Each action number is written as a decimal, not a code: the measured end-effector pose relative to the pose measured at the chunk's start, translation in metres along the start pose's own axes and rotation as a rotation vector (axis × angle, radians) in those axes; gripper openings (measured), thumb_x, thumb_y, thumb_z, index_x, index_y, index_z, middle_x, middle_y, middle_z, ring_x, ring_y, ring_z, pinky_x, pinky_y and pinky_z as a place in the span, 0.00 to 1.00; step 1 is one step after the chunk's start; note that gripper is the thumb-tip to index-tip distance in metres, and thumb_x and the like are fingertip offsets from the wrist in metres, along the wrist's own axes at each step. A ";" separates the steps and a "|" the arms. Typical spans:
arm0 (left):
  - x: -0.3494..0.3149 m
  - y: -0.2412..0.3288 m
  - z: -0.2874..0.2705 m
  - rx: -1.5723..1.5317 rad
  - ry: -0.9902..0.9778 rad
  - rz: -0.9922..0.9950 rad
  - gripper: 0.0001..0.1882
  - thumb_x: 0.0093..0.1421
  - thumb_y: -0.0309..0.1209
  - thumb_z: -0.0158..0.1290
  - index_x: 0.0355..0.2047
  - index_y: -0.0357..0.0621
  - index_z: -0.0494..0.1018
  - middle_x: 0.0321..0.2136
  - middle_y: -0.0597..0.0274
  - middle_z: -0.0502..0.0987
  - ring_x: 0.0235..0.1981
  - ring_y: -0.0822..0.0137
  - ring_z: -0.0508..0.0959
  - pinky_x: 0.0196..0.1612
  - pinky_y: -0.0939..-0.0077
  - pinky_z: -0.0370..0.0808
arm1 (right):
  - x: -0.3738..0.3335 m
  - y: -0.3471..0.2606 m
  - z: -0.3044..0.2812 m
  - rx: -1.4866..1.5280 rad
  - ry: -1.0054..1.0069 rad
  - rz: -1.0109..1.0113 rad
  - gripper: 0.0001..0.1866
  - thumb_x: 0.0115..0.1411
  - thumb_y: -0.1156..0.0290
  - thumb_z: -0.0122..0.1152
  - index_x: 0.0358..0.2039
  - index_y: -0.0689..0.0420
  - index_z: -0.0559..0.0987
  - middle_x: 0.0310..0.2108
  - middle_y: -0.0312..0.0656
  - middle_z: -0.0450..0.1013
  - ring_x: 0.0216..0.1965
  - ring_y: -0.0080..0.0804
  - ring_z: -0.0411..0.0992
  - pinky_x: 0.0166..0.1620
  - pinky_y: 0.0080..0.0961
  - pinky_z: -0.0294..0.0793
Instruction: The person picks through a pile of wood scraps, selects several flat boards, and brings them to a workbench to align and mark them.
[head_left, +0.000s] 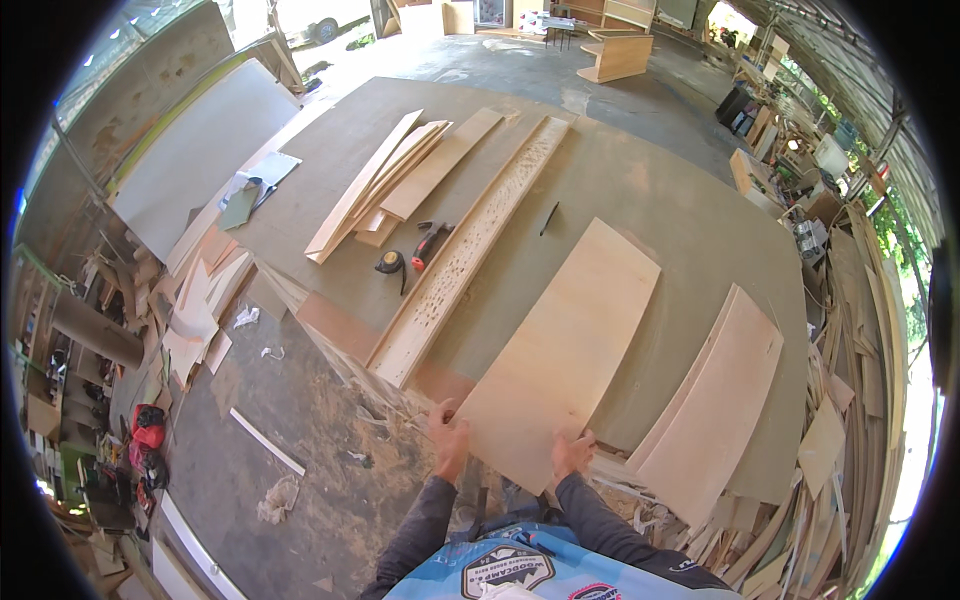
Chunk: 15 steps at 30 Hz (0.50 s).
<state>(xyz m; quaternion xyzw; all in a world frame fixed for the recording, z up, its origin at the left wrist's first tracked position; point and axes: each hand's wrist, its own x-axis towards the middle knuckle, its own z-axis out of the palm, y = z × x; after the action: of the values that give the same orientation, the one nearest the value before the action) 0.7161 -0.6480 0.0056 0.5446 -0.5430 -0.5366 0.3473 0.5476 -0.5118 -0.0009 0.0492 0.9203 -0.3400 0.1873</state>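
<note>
A long, pale plywood panel (565,345) lies on the large worktable, its near end hanging past the edge toward me. At its left edge, my left hand (448,438) is closed on the near corner area. My right hand (572,455) grips the right edge, fingers curled against the wood. Left of the panel runs a narrow wooden channel (475,245) with many speckles or chips inside. A thin dark pen or pencil (550,218) rests between the two. To the right lie two overlapping plywood sheets (705,400).
Beyond the channel's left side sit a tape measure (391,263), a red-and-black tool (432,245) and a stack of wooden strips (375,185). Papers (270,170) lie at the table's left edge. Offcuts (200,310) clutter the left floor; scrap boards (860,330) pile up on the right.
</note>
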 end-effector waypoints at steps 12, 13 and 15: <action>-0.102 -0.029 -0.183 -0.651 0.440 -0.074 0.09 0.66 0.31 0.51 0.38 0.37 0.70 0.32 0.62 0.76 0.31 0.71 0.76 0.37 0.77 0.75 | -0.143 0.103 0.027 0.228 -0.704 -0.177 0.23 0.51 0.72 0.69 0.46 0.66 0.71 0.30 0.40 0.73 0.30 0.27 0.72 0.34 0.25 0.73; -0.109 -0.033 -0.193 -0.700 0.458 -0.071 0.09 0.67 0.32 0.49 0.36 0.37 0.70 0.32 0.62 0.76 0.31 0.71 0.76 0.37 0.76 0.75 | -0.133 0.112 0.027 0.142 -0.745 -0.222 0.22 0.52 0.71 0.69 0.45 0.65 0.73 0.29 0.39 0.73 0.28 0.26 0.72 0.33 0.25 0.73; -0.128 -0.024 -0.211 -0.687 0.500 -0.073 0.09 0.68 0.32 0.47 0.35 0.38 0.69 0.32 0.63 0.75 0.31 0.71 0.76 0.36 0.76 0.75 | -0.125 0.112 0.022 0.109 -0.639 -0.328 0.19 0.53 0.69 0.68 0.43 0.65 0.75 0.28 0.38 0.73 0.27 0.25 0.72 0.32 0.24 0.72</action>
<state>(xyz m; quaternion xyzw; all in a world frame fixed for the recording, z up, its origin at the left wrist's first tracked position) 0.9453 -0.5637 0.0471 0.5294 -0.2120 -0.5498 0.6103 0.6947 -0.4359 -0.0365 -0.1980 0.7915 -0.4121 0.4056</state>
